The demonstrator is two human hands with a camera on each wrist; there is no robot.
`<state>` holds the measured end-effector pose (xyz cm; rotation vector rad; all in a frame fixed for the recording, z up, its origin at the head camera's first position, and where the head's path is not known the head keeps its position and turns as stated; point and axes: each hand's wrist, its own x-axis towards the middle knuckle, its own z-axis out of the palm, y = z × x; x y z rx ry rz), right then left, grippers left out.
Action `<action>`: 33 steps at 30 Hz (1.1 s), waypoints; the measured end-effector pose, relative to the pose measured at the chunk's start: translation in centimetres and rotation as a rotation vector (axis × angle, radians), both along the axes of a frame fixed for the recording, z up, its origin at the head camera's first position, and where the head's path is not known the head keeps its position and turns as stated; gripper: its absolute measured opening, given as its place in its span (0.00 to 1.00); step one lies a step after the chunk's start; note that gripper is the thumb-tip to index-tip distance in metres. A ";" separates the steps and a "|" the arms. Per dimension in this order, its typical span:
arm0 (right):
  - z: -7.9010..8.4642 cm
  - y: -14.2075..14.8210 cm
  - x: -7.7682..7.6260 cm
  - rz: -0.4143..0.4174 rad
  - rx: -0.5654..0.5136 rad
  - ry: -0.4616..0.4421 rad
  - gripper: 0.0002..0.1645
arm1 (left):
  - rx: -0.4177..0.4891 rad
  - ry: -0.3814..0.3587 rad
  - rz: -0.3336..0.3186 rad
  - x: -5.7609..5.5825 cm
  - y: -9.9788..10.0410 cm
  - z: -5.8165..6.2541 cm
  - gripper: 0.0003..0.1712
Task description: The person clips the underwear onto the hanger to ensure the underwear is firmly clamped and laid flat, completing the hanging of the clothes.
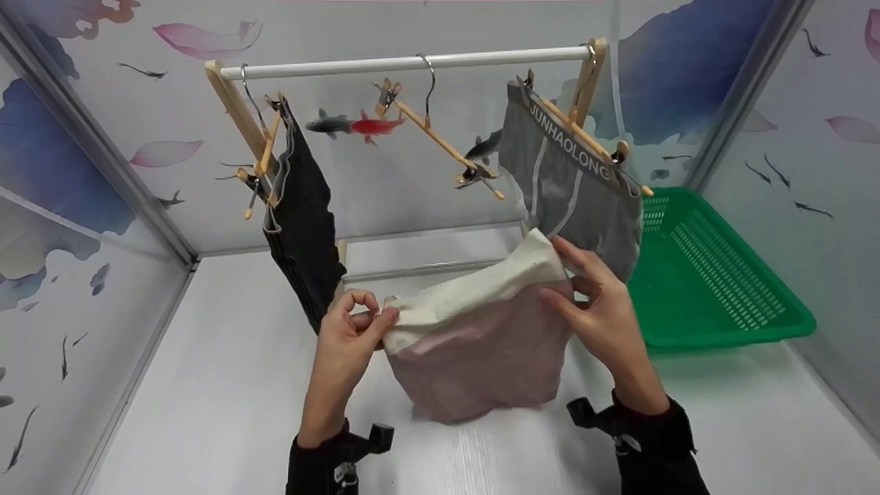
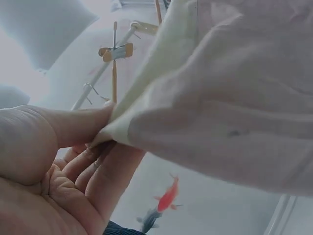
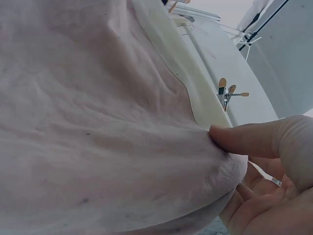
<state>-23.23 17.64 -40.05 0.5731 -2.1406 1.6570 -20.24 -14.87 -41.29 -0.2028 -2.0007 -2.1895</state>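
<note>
Pink underpants [image 1: 481,357] with a wide cream waistband [image 1: 474,295] are stretched between my hands in front of the clothes rack. My left hand [image 1: 344,344] pinches the waistband's left corner between thumb and fingers. At the right side, my right hand [image 1: 605,323] holds the edge, its thumb [image 3: 244,139] on the pink cloth just below the waistband and the other fingers partly hidden behind. Beyond the underpants a bare wooden clip hanger [image 1: 440,144] hangs at the middle of the white rail [image 1: 330,67].
Black underpants [image 1: 302,213] hang from a clip hanger on the left, close to my left hand. Grey underpants [image 1: 570,179] with lettering hang on the right, just behind my right hand. A green plastic basket [image 1: 763,275] stands at the right on the white table [image 1: 206,385].
</note>
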 end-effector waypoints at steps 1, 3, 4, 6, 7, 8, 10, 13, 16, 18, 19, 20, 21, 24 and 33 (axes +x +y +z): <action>0.0 0.0 0.0 0.005 0.015 -0.010 0.42 | 0.009 0.026 0.005 0.0 0.0 0.1 0.14; -0.1 0.0 -0.2 0.025 0.064 -0.033 0.44 | 0.024 0.093 0.040 0.0 0.0 0.2 0.13; -0.2 0.1 -0.3 0.039 0.102 -0.043 0.45 | 0.036 0.127 0.067 0.0 0.1 0.3 0.12; -0.5 0.0 -0.4 0.085 0.188 -0.071 0.45 | 0.061 0.181 0.127 0.1 0.4 0.4 0.12; -0.6 0.0 -0.5 0.116 0.233 -0.089 0.46 | 0.071 0.203 0.154 0.2 0.5 0.5 0.12; -0.8 0.0 -0.6 0.150 0.282 -0.109 0.46 | 0.082 0.227 0.175 0.3 0.6 0.6 0.12; -1.2 -0.2 -0.8 0.218 0.381 -0.136 0.47 | 0.107 0.268 0.199 0.5 1.0 0.7 0.13; -1.9 -0.4 -1.1 0.318 0.492 -0.159 0.52 | 0.127 0.310 0.189 1.2 1.6 1.0 0.15; -2.7 -0.7 -1.6 0.431 0.552 -0.197 0.60 | 0.130 0.330 0.140 2.0 2.2 1.4 0.15; -3.4 -1.0 -2.0 0.534 0.557 -0.251 0.65 | 0.111 0.342 0.090 2.6 2.5 1.7 0.13; -3.7 -1.1 -2.2 0.589 0.547 -0.283 0.66 | 0.101 0.352 0.059 2.9 2.7 1.8 0.12; -4.1 -1.4 -2.4 0.636 0.530 -0.315 0.67 | 0.090 0.367 0.021 3.2 2.8 2.0 0.10; -4.5 -1.7 -2.7 0.681 0.508 -0.339 0.67 | 0.077 0.387 -0.019 3.5 3.0 2.1 0.09; -5.7 -2.8 -3.2 0.813 0.420 -0.372 0.69 | 0.075 0.423 -0.140 4.2 3.5 2.5 0.09; -5.9 -5.9 -1.7 1.236 0.302 -0.229 0.57 | 0.096 0.354 -0.084 4.7 4.2 2.9 0.08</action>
